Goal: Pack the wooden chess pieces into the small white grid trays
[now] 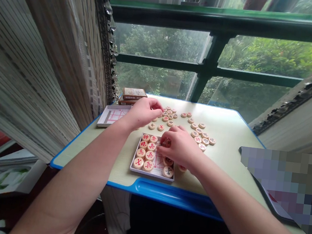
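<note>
My left hand [146,111] reaches over the table to the far group of round wooden Chinese chess pieces [165,118]. Its thumb and fingertips are curled close together; anything between them is hidden. My right hand [177,144] is over the shallow white box [152,173], fingers bent in a pinch, their grip partly hidden. Inside the box, two columns of red-marked pieces [149,155] stand along the left side. Dark-marked pieces [167,171] lie at its right, some covered by my right hand. A bare strip of the printed box floor shows between them.
More loose pieces [197,139] are scattered to the right. A white lid with red lines [112,116] lies at the left, beside stacked brown boxes [134,94]. A dark-edged tablet-like object [265,193], partly blurred, rests at the right. The table has a blue edge [175,196].
</note>
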`<action>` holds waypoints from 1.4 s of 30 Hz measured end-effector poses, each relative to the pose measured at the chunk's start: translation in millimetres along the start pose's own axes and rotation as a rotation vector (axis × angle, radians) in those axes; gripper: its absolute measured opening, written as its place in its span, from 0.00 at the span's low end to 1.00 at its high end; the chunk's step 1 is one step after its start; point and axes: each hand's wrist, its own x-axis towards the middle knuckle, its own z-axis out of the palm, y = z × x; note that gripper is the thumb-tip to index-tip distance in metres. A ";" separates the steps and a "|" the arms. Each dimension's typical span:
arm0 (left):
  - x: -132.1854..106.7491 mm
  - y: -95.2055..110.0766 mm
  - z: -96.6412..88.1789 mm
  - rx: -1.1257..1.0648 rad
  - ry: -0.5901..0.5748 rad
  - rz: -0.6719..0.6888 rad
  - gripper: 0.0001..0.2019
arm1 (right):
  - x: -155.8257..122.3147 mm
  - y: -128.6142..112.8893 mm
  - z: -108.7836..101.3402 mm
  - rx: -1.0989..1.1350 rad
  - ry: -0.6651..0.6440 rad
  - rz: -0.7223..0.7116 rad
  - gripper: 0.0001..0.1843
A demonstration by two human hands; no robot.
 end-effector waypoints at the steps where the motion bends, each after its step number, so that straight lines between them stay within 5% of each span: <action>1: 0.4 -0.5 -0.1 0.008 0.009 0.008 0.08 | 0.3 0.3 0.6 0.004 0.011 0.006 0.09; 6: -1.4 1.7 -2.8 0.134 -0.060 -0.043 0.08 | 1.7 2.6 2.3 0.023 0.025 0.020 0.07; 13: -5.9 3.7 -15.5 0.425 -0.449 0.025 0.09 | 2.0 3.3 2.7 0.041 0.017 0.045 0.05; 18: -2.4 -6.0 -15.3 0.519 -0.601 0.046 0.09 | 1.8 2.0 4.1 0.043 0.030 0.056 0.05; 33: -8.7 -1.7 -9.1 0.522 -0.623 0.101 0.07 | 0.6 2.3 4.5 0.049 0.044 -0.029 0.13; 42: -7.7 -1.7 -10.7 0.550 -0.650 0.096 0.07 | 0.8 7.2 -1.0 0.116 0.169 0.065 0.12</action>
